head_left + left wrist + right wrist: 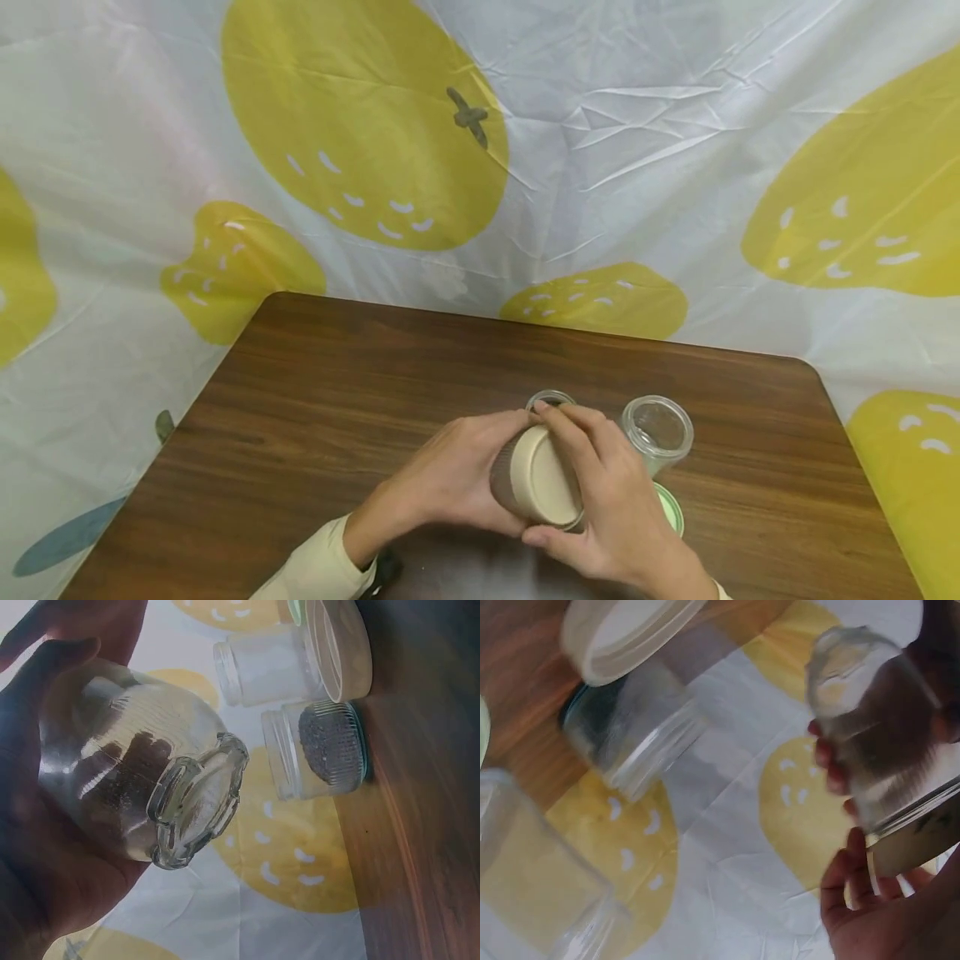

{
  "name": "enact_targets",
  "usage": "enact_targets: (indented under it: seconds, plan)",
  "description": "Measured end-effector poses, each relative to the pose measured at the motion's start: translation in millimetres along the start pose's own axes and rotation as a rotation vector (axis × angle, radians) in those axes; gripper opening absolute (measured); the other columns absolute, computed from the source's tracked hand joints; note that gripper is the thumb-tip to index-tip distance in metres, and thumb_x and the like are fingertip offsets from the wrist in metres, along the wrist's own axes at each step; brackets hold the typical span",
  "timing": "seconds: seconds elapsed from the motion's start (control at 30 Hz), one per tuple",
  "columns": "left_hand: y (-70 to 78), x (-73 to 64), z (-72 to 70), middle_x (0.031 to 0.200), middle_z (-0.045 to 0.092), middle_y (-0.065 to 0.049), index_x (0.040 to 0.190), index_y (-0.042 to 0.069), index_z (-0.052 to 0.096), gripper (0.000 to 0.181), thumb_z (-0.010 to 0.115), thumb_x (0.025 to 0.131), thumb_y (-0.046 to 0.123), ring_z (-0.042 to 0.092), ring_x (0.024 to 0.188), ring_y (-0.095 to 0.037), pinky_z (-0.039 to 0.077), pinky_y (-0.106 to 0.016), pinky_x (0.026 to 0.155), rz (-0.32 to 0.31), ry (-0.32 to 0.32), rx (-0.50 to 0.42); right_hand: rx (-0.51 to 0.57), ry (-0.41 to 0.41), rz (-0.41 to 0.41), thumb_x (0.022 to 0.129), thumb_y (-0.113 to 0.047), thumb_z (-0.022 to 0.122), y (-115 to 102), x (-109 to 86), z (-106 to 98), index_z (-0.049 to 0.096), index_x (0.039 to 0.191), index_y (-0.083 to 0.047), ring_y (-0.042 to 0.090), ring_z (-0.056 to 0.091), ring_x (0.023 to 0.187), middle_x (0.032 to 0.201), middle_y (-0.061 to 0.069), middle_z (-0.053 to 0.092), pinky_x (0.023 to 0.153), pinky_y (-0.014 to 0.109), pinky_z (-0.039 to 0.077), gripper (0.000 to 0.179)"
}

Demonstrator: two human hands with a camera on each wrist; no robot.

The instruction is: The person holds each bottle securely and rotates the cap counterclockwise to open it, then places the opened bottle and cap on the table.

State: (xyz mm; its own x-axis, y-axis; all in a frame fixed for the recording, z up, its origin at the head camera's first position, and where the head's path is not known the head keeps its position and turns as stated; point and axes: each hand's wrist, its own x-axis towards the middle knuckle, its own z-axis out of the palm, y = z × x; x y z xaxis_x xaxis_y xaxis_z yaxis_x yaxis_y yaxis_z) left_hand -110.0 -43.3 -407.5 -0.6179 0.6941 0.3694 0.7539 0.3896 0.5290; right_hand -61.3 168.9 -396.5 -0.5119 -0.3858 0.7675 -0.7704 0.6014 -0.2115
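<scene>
Tilted above the table, a clear glass jar (pixel 97 765) with a lobed, foot-like base carries a beige lid (pixel 553 479). My left hand (pixel 461 471) wraps round the jar's side. With fingers on the far edge and thumb on the near one, my right hand (pixel 611 492) grips the lid. The lid sits at the jar's mouth; whether it is screwed tight cannot be seen. In the left wrist view the base points away from the hands. Hand shapes show through the glass, so its contents are hard to tell.
An open glass jar (pixel 658 433) stands on the brown table (pixel 337 367), right of the hands, with a green-rimmed lid (pixel 670 510) near it. Beyond the hands is a ribbed jar (pixel 330 746) with dark contents. Another beige lid (pixel 349 652) stands nearby. A fruit-print cloth (pixel 555 208) hangs behind.
</scene>
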Motion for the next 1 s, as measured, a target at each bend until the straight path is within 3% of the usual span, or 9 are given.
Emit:
enact_targets:
  seconds: [0.1, 0.23, 0.33, 0.4, 0.53, 0.63, 0.77, 0.9, 1.0]
  plan:
    - [0.1, 3.2, 1.0, 0.125, 0.071, 0.011, 0.142, 0.021, 0.057, 0.096, 0.097, 0.061, 0.055, 0.068, 0.109, -0.004, 0.058, -0.025, 0.093, -0.005, 0.018, 0.029, 0.003, 0.056, 0.084, 0.095, -0.083, 0.041, -6, 1.8, 3, 0.056, 0.145, 0.004, 0.031, 0.063, 0.115, 0.135, 0.017, 0.063, 0.098, 0.04, 0.046, 0.101]
    - [-0.4, 6.8, 2.3, 0.123, 0.072, 0.007, 0.14, 0.017, 0.059, 0.093, 0.096, 0.061, 0.049, 0.069, 0.106, -0.006, 0.059, -0.026, 0.09, 0.007, 0.05, 0.067, -0.096, 0.078, 0.271, 0.093, -0.082, 0.049, -16, 1.7, 2, 0.053, 0.15, -0.002, 0.034, 0.061, 0.116, 0.135, 0.017, 0.063, 0.088, 0.05, 0.052, 0.098]
    - [-0.8, 8.1, 3.3, 0.12, 0.072, 0.005, 0.137, 0.015, 0.06, 0.09, 0.096, 0.06, 0.045, 0.07, 0.105, -0.009, 0.06, -0.028, 0.089, 0.015, 0.087, 0.113, -0.242, -0.004, 0.477, 0.085, -0.081, 0.063, -23, 1.8, -4, 0.053, 0.151, -0.009, 0.036, 0.067, 0.1, 0.126, 0.012, 0.069, 0.067, 0.056, 0.054, 0.098]
    - [-0.9, 8.5, 4.2, 0.118, 0.072, 0.005, 0.136, 0.015, 0.061, 0.089, 0.096, 0.059, 0.044, 0.069, 0.104, -0.01, 0.06, -0.029, 0.089, 0.009, 0.113, 0.152, -0.328, -0.101, 0.613, 0.08, -0.08, 0.069, -25, 3.1, -9, 0.057, 0.144, -0.012, 0.033, 0.068, 0.078, 0.106, 0.006, 0.073, 0.052, 0.051, 0.049, 0.094]
    - [-1.4, 9.4, 6.4, 0.115, 0.071, 0.008, 0.135, 0.017, 0.061, 0.088, 0.096, 0.057, 0.042, 0.067, 0.101, -0.009, 0.058, -0.028, 0.088, -0.033, 0.147, 0.204, -0.415, -0.281, 0.8, 0.079, -0.084, 0.067, -27, 8.0, -15, 0.066, 0.123, -0.013, 0.029, 0.058, 0.053, 0.066, 0.002, 0.063, 0.046, 0.04, 0.036, 0.083]
    - [-1.5, 10.4, 7.8, 0.115, 0.071, 0.009, 0.135, 0.018, 0.061, 0.089, 0.096, 0.056, 0.04, 0.065, 0.1, -0.008, 0.057, -0.028, 0.088, -0.062, 0.158, 0.221, -0.42, -0.351, 0.855, 0.08, -0.088, 0.062, -27, 11.0, -15, 0.069, 0.116, -0.01, 0.031, 0.061, 0.055, 0.06, 0.005, 0.06, 0.046, 0.041, 0.037, 0.086]
    - [-0.5, 11.6, 9.4, 0.115, 0.071, 0.008, 0.134, 0.018, 0.061, 0.089, 0.096, 0.055, 0.039, 0.066, 0.101, -0.01, 0.057, -0.029, 0.088, -0.07, 0.153, 0.231, -0.425, -0.359, 0.865, 0.079, -0.09, 0.06, -26, 14.4, -11, 0.069, 0.105, -0.007, 0.034, 0.061, 0.055, 0.06, 0.008, 0.061, 0.046, 0.042, 0.038, 0.087]
    - [0.7, 12.1, 10.7, 0.114, 0.071, 0.009, 0.134, 0.018, 0.061, 0.089, 0.095, 0.055, 0.038, 0.066, 0.1, -0.009, 0.057, -0.028, 0.087, -0.072, 0.14, 0.231, -0.435, -0.341, 0.846, 0.08, -0.09, 0.06, -26, 15.8, -9, 0.065, 0.091, -0.009, 0.034, 0.058, 0.051, 0.057, 0.01, 0.057, 0.045, 0.04, 0.036, 0.082]
    - [0.9, 12.1, 10.3, 0.114, 0.071, 0.009, 0.134, 0.019, 0.061, 0.089, 0.095, 0.054, 0.037, 0.066, 0.099, -0.009, 0.057, -0.028, 0.086, -0.073, 0.138, 0.231, -0.405, -0.32, 0.792, 0.081, -0.083, 0.066, -25, 14.3, -8, 0.063, 0.093, -0.007, 0.03, 0.056, 0.05, 0.057, 0.009, 0.056, 0.045, 0.039, 0.036, 0.077]
